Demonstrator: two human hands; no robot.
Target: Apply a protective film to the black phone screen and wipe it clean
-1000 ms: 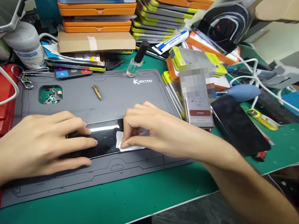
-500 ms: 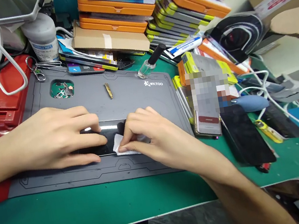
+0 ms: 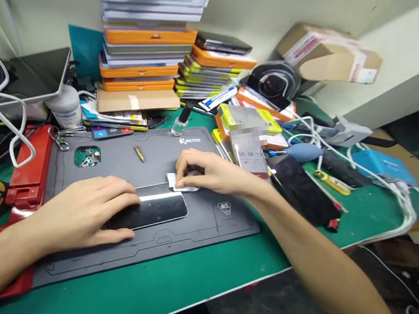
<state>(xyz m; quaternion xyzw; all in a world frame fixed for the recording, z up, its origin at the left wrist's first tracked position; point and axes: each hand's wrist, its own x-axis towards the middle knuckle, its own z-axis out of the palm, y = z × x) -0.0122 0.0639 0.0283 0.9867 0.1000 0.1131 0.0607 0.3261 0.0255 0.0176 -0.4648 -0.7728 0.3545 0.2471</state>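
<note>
A black phone screen [image 3: 166, 210] lies flat on the grey work mat [image 3: 200, 227], a bright reflection along its far side. My left hand [image 3: 97, 212] rests palm down over the screen's left end, fingers stretched and thumb along the near edge. At the far right edge of the screen, my right hand [image 3: 206, 171] pinches a small white wipe [image 3: 172, 180] between thumb and fingers. The fingers partly cover the wipe. A small brass-coloured piece [image 3: 139, 154] lies on the mat beyond the hands.
Behind the mat stand a glass bottle with black cap [image 3: 180, 124] and stacked orange boxes [image 3: 140, 72]. A red holder [image 3: 30, 164] borders the mat's left. On the right are a phone showing a timer [image 3: 249, 156], a blue air blower [image 3: 304, 151] and a yellow cutter [image 3: 332, 182].
My right hand has shifted the wipe from the screen's near edge to its far edge. My left fingers have drawn closer together. The camera view has moved, showing more of the bench's right.
</note>
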